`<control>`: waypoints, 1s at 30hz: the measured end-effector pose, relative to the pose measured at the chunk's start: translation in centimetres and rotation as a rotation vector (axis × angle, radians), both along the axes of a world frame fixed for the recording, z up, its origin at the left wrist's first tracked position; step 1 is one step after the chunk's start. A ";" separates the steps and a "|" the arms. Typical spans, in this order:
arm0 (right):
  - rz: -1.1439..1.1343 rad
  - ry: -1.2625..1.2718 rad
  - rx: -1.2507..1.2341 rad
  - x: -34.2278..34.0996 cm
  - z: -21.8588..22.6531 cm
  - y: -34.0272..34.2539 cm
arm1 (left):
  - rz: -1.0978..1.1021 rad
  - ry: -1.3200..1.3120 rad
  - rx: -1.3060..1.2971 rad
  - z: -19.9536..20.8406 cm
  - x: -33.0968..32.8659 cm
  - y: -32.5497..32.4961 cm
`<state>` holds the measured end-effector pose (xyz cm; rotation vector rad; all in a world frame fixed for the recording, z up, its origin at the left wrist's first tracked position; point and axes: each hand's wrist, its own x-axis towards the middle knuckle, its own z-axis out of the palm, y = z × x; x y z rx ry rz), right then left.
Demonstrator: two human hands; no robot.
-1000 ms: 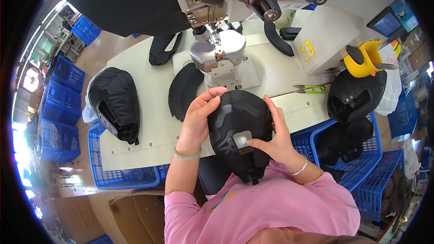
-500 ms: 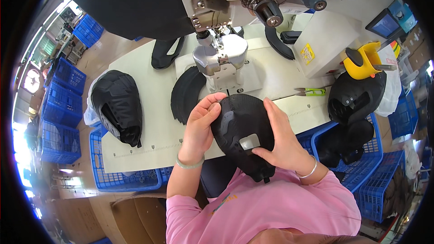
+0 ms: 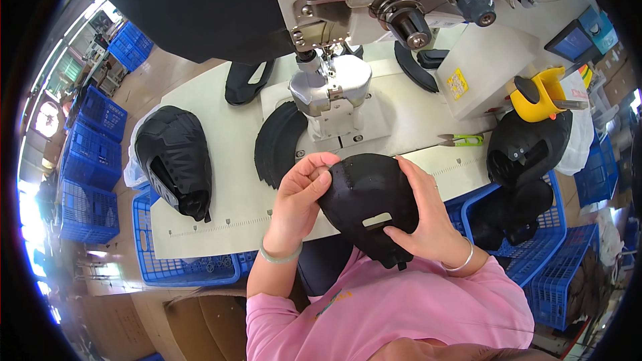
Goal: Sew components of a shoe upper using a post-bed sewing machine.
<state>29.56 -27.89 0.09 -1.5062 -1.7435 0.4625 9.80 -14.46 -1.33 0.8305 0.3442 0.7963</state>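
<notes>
Head view: black shoe upper (image 3: 368,190) in both hands, above near edge of white worktable (image 3: 231,154), in front of post-bed sewing machine (image 3: 338,90) and apart from its post. Rounded end toward the machine, narrow end with small tab toward pink shirt (image 3: 394,307). Pale slot showing in the face turned up.

Left hand (image 3: 297,194): partly curled, thumb and fingers closed on the left edge near the rounded end. Pale green bangle (image 3: 281,258) at the wrist.

Right hand (image 3: 431,220): spread wide around the right side, fingers along the edge, thumb pressed on the face just below the slot. Firm two-sided hold; can't tell how far fingertips reach underneath. Silver bangle (image 3: 461,257) at the wrist.

On the table: second shoe upper (image 3: 177,160) at far left, lying on its side; stack of curved black pieces (image 3: 277,144) just left of the machine post; black part with cutout (image 3: 247,83) behind the stack. Green-handled thread snips (image 3: 465,140) right of the post. Yellow holder (image 3: 548,97) at right, above another black upper (image 3: 528,150). Blue crate (image 3: 552,227) with dark pieces below that; contents too dark to identify.
</notes>
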 end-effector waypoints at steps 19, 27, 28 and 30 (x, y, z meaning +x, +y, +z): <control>0.015 0.083 0.098 2.9 2.3 0.8 | 0.157 0.325 0.369 0.6 -1.5 1.7; 0.083 -0.363 0.672 5.6 4.1 6.5 | 0.593 1.189 1.266 -1.3 -0.2 8.5; 0.083 -0.426 0.873 5.3 4.5 7.5 | 0.576 1.232 1.355 -2.3 0.1 8.7; 0.158 -0.465 0.910 5.0 4.7 9.3 | 0.656 1.210 1.481 -6.4 0.1 9.6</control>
